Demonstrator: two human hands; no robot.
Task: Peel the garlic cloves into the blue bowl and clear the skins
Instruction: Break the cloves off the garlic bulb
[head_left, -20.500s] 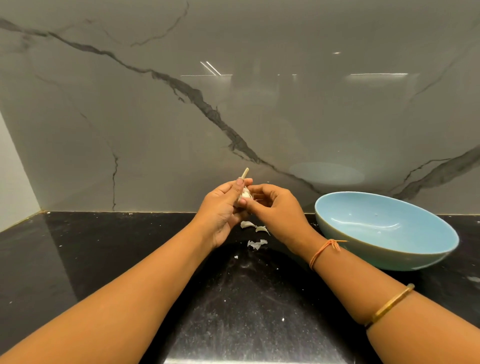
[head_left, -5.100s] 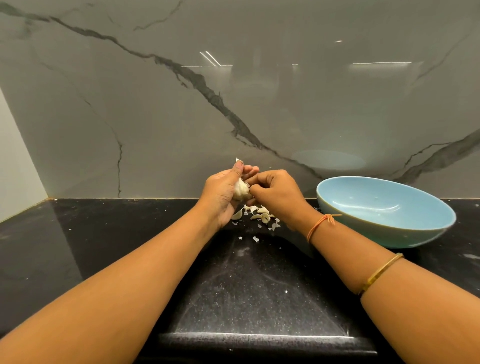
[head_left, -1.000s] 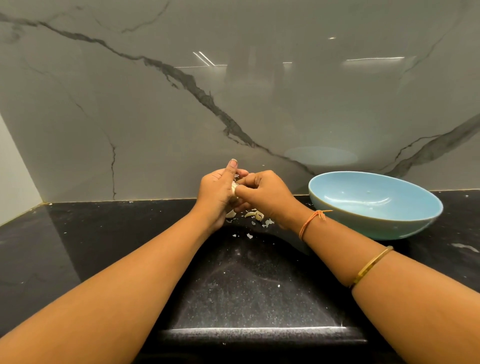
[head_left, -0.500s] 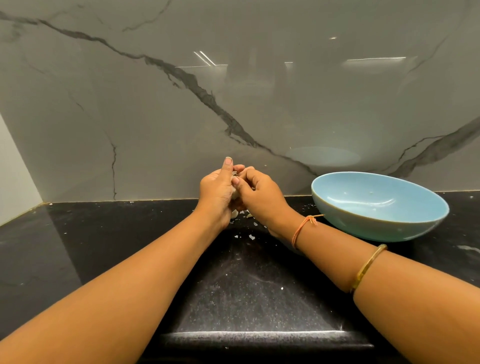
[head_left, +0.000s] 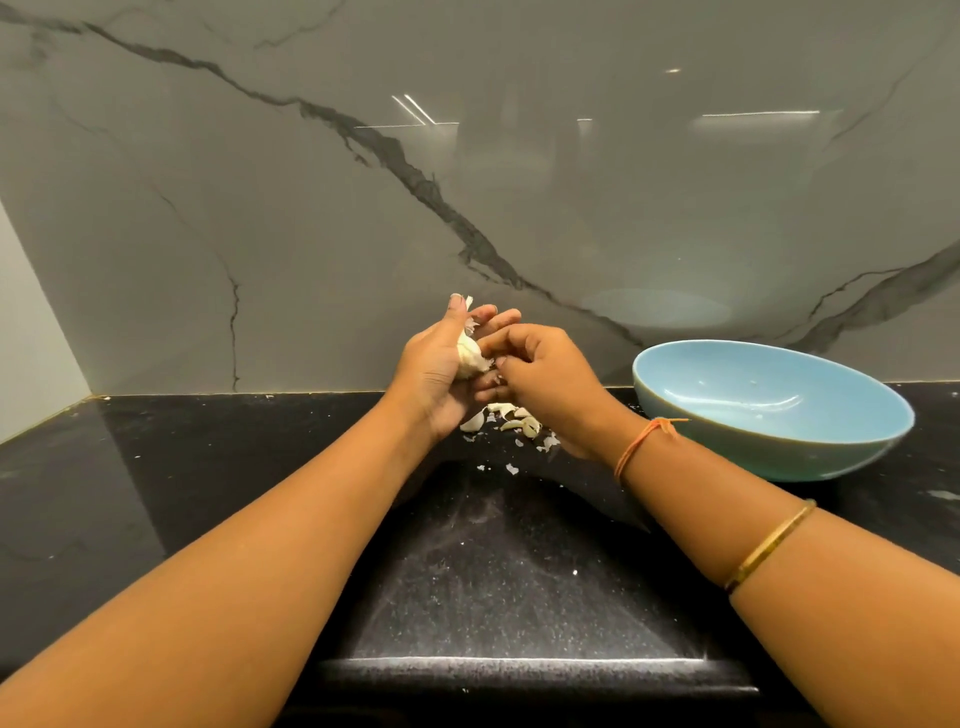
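My left hand (head_left: 431, 371) grips a whitish garlic bulb (head_left: 469, 356) above the black counter, a wisp of skin sticking up by the thumb. My right hand (head_left: 545, 376) is curled against the bulb's right side, its fingertips pinching at it; what they pinch is hidden. A small heap of garlic skins (head_left: 511, 421) lies on the counter right below the hands, with loose flakes (head_left: 511, 468) nearer to me. The blue bowl (head_left: 852, 441) stands to the right of the hands; nothing shows in the part of its inside that I see.
The black stone counter (head_left: 182, 467) ends at a grey marbled wall (head_left: 311, 234) just behind the hands. A white side wall (head_left: 31, 338) closes the left. The counter's front edge (head_left: 519, 667) is near me.
The hands have parted a little, so the bulb shows in my left hand. The heap of skins under the hands is in view again.
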